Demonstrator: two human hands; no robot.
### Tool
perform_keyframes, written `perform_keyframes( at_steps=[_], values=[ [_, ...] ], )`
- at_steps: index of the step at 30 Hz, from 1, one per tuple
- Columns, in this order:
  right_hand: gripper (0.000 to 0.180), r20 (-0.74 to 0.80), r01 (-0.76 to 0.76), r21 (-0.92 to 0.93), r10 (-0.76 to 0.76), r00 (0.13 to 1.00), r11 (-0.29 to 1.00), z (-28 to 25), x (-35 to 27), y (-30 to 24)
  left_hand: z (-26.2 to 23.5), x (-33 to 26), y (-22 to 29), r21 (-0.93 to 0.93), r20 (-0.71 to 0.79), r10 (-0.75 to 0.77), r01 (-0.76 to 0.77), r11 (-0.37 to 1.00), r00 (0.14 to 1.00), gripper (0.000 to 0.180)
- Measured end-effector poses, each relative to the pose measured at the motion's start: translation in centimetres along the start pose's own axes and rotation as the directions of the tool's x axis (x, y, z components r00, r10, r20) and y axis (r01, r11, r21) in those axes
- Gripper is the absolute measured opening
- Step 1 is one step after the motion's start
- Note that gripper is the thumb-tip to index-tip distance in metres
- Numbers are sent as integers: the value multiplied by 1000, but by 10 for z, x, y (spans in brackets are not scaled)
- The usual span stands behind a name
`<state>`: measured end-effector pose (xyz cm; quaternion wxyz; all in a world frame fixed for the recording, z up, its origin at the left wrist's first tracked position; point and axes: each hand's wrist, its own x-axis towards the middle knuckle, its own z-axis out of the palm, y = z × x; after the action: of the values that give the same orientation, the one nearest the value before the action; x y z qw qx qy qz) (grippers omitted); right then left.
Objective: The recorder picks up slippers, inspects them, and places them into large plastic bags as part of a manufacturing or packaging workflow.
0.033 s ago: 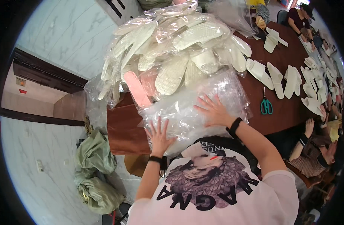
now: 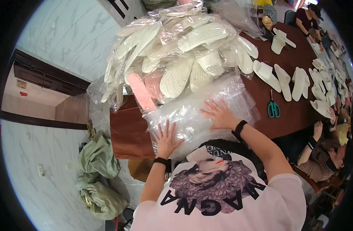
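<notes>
From the head view, a stack of clear plastic bags (image 2: 199, 111) lies at the near end of the brown bench (image 2: 130, 134), and both hands rest flat on top of it. The left hand (image 2: 167, 140) is spread wide, fingers splayed, palm down on the near edge of the stack; it grips nothing. The right hand (image 2: 219, 114) is likewise open and flat, pressing on the stack a little farther in and to the right, a black band at its wrist.

Just behind the bags rises a heap of white slippers (image 2: 184, 50) sealed in clear wrappers, soles showing their dotted tread. A pink slipper (image 2: 141, 92) lies at the heap's near left edge, close to the bags.

To the right, loose white slippers (image 2: 284, 79) lie in pairs along the bench, and green-handled scissors (image 2: 273, 107) sit between them and the right hand, apart from both.

On the floor to the left, below the bench end, slump two olive-green sacks (image 2: 97, 177), their contents hidden. Another person's arm (image 2: 313, 140) reaches the bench edge on the right.
</notes>
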<state>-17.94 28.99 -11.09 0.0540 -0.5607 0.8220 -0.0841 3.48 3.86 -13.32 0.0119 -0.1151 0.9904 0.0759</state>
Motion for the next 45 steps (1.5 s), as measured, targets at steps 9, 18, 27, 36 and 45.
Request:
perform_keyframes(
  at_steps=[9, 18, 27, 36, 45],
  values=[
    [79, -1, 49, 248, -51, 999, 968, 13, -5, 25, 25, 10, -10, 6, 136, 12, -13, 1000, 991, 103],
    [60, 258, -112, 87, 86, 962, 990, 10, -15, 60, 27, 13, -15, 11, 150, 53, -56, 998, 987, 108],
    [32, -238, 9, 944, 662, 710, 330, -132, 72, 171, -47, 1, -19, -272, 77, 111, -87, 958, 991, 79],
    [53, 109, -84, 994, 745, 658, -72, -154, 147, 212, -32, 2, 7, -174, -47, -60, 51, 983, 997, 61],
    [36, -361, 515, 857, 718, 596, 3, -274, 72, 121, -64, 5, 21, -299, -137, -62, 18, 954, 989, 41]
  ],
)
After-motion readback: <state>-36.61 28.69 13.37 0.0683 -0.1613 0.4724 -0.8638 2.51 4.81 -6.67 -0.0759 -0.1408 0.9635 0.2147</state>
